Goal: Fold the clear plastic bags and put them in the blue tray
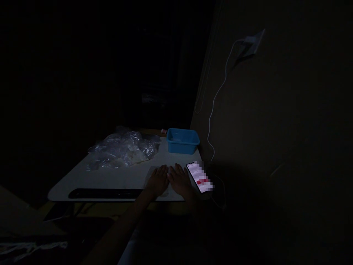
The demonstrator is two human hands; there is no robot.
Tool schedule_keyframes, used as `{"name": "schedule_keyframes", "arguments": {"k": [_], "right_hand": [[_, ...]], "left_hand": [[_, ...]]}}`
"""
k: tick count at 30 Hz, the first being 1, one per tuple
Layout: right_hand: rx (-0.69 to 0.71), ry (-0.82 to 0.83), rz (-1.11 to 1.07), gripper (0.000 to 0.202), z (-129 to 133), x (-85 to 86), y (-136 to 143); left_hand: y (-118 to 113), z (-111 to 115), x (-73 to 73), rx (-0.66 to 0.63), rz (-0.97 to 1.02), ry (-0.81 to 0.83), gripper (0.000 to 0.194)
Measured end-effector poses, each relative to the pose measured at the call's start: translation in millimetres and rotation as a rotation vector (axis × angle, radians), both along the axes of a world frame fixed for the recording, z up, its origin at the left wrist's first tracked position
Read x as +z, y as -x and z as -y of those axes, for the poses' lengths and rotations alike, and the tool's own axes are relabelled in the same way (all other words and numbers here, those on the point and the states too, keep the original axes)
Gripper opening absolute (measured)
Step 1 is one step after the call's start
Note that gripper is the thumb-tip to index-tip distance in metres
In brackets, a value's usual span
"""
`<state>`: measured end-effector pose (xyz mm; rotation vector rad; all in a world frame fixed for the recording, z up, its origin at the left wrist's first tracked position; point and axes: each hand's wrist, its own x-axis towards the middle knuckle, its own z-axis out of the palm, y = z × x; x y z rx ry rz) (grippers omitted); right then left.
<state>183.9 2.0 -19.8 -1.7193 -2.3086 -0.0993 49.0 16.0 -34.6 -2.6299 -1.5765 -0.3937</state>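
My left hand [158, 181] lies flat, fingers stretched forward, on a thin clear plastic bag [149, 175] near the front of the white table [104, 180]. Beside it my right hand [179, 179] is also laid flat with its fingers extended, and the two thumbs nearly meet. Both palms face down, so what is under them is hidden. A lit phone [199, 177] rests just right of my right hand, part of its screen blurred out. Behind the hands to the left spreads a crumpled heap of clear plastic bags [127, 147].
A blue plastic basin [182, 143] stands at the table's back right, with a small pinkish object [163, 131] beside it. From a wall socket [255, 42] a white cable [213, 105] hangs down the right wall. A dark slot [104, 193] runs along the table's front edge. The room is very dark.
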Motion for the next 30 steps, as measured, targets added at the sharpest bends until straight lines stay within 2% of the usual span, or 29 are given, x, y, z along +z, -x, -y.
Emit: {"name": "schedule_keyframes", "arguments": {"k": [20,30], "right_hand": [[0.006,-0.007,0.008,0.049,-1,-2.0,0],[-0.002,0.023,0.012,0.049,-1,1.5,1]], "left_hand": [[2,-5,-5.8,-0.011,0.023,-0.010,0.048],[18,-2,-4.2,0.046,0.061,-0.010,0.054]]}}
